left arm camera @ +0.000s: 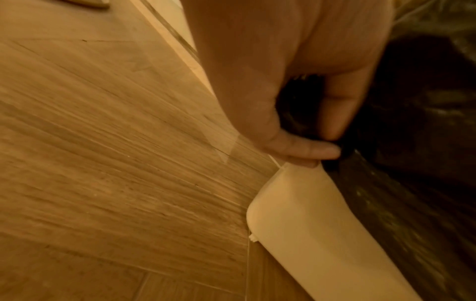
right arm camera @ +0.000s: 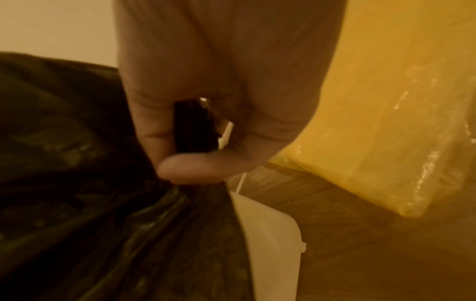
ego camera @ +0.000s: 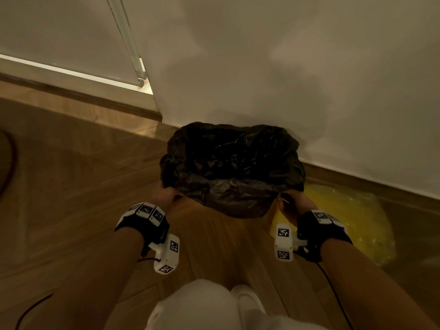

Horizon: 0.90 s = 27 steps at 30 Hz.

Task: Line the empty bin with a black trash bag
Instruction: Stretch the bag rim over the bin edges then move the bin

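Observation:
A black trash bag [ego camera: 232, 167] lies spread open over the bin against the wall, its near edge hanging down the front. The bin's white corner [left arm camera: 296, 213] shows beside the bag in the left wrist view, and again as the bin [right arm camera: 270, 244] in the right wrist view. My left hand [ego camera: 166, 194] pinches the bag [left arm camera: 412, 142] at its near-left edge, fingers curled on the plastic. My right hand [ego camera: 291, 201] grips the bag [right arm camera: 90, 173] at the near-right corner, a bunched fold held between thumb and fingers.
A yellow plastic bag [ego camera: 352, 217] lies on the wooden floor [ego camera: 71, 186] right of the bin, also seen as the yellow bag [right arm camera: 386, 122]. The white wall [ego camera: 285, 67] stands right behind the bin. My white-clad knee [ego camera: 202, 306] is at the bottom.

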Available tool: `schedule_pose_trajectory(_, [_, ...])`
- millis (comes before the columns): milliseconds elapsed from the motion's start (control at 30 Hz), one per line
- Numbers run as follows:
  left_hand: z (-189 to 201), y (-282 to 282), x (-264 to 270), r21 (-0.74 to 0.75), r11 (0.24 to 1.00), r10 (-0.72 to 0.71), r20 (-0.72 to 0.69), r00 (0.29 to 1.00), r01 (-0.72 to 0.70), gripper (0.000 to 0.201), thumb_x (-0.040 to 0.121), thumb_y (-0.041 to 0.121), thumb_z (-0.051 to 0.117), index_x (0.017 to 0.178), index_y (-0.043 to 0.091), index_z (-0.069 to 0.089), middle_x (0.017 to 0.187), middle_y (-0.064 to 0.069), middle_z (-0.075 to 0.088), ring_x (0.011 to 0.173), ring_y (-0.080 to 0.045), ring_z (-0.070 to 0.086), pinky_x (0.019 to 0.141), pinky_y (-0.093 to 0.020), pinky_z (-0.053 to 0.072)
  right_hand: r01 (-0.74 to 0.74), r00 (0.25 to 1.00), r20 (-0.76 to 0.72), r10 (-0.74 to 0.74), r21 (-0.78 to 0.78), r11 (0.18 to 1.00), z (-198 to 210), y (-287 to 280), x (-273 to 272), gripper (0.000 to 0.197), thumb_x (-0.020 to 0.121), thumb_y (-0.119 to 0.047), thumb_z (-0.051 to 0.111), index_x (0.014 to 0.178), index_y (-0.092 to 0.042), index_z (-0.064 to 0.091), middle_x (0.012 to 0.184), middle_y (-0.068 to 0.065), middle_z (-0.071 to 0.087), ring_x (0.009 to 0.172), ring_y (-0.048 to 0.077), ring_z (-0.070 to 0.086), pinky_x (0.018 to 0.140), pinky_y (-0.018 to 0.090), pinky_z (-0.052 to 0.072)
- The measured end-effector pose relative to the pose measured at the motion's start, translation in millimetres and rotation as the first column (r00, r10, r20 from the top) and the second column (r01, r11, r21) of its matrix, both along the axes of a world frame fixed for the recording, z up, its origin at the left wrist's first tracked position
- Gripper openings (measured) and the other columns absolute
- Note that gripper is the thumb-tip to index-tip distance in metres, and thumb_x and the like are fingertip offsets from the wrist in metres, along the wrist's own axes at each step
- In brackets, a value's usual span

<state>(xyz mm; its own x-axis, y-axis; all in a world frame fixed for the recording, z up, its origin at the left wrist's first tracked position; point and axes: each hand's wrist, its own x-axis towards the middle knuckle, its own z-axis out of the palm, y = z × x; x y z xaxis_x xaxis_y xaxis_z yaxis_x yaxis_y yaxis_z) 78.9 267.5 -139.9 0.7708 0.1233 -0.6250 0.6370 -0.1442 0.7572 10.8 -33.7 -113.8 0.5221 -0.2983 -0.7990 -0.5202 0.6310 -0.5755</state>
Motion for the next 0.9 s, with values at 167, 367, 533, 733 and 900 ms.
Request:
schedule_pose_trajectory(167, [0.0, 6.8, 2.0, -0.072, 0.997, 0.037, -0.022, 0.999, -0.038, 0.018, 0.079, 0.009, 0.069, 0.096, 0.007, 0.063, 0.113, -0.014, 0.062, 0.095, -0.031, 0.061, 0.089, -0.044, 0.053, -0.031, 0.999, -0.017, 0.029, -0.169, 0.985, -8.1, -6.2, 0.0, 0.016, 0.092, -0.007, 0.052, 0.076, -0.011, 0.055, 0.075, 0.009, 0.056, 0.064, 0.019, 0.052, 0.057, 0.026, 0.043])
schedule_pose_trajectory(367, [-6.2, 2.2, 2.1, 0.388, 0.921, -0.045, 0.011, 0.999, 0.037, 0.022, 0.086, 0.026, 0.061, 0.099, 0.01, 0.055, 0.122, -0.024, 0.061, 0.112, -0.039, 0.058, 0.096, -0.042, 0.046, -0.135, 0.988, -0.113, 0.107, -0.28, 0.95, -18.9, -2.5, 9.0, 0.011, 0.093, -0.01, 0.048, 0.096, -0.002, 0.056, 0.076, 0.013, 0.059, 0.065, 0.027, 0.057, 0.064, 0.039, 0.05])
schedule_pose_trajectory(533, [-6.6, -2.6, 2.0, 0.213, 0.968, 0.1, 0.154, 0.983, -0.132, 0.084, 0.077, 0.02, 0.07, 0.138, 0.023, 0.014, 0.121, -0.014, 0.052, 0.095, -0.028, 0.061, 0.082, -0.042, 0.053, 0.049, 0.997, -0.034, -0.067, -0.396, 0.917, -23.2, -13.2, 11.5, 0.064, 0.076, -0.006, 0.071, 0.127, -0.016, 0.035, 0.127, 0.013, 0.046, 0.112, 0.037, 0.055, 0.075, 0.05, 0.057])
schedule_pose_trajectory(733, [1.9, 12.6, 3.3, 0.646, 0.763, -0.266, 0.304, 0.915, 0.007, 0.045, 0.079, 0.02, 0.065, 0.119, 0.016, 0.046, 0.128, -0.014, 0.045, 0.102, -0.037, 0.057, 0.081, -0.048, 0.055, -0.423, 0.891, -0.338, 0.302, -0.861, 0.283, -17.5, -20.3, 8.0, 0.046, 0.077, -0.027, 0.07, 0.118, -0.012, 0.057, 0.13, 0.021, 0.045, 0.121, 0.041, 0.043, 0.097, 0.048, 0.042])
schedule_pose_trajectory(900, [11.6, 3.6, 4.6, 0.648, 0.75, -0.274, 0.125, 0.953, 0.131, 0.031, 0.091, 0.022, 0.049, 0.12, 0.012, 0.053, 0.11, -0.015, 0.066, 0.099, -0.037, 0.062, 0.073, -0.032, 0.043, -0.554, 0.827, -0.489, 0.277, -0.794, 0.251, -10.7, -13.6, 12.3, 0.029, 0.087, -0.029, 0.06, 0.105, -0.007, 0.066, 0.11, 0.018, 0.06, 0.106, 0.037, 0.054, 0.089, 0.044, 0.048])
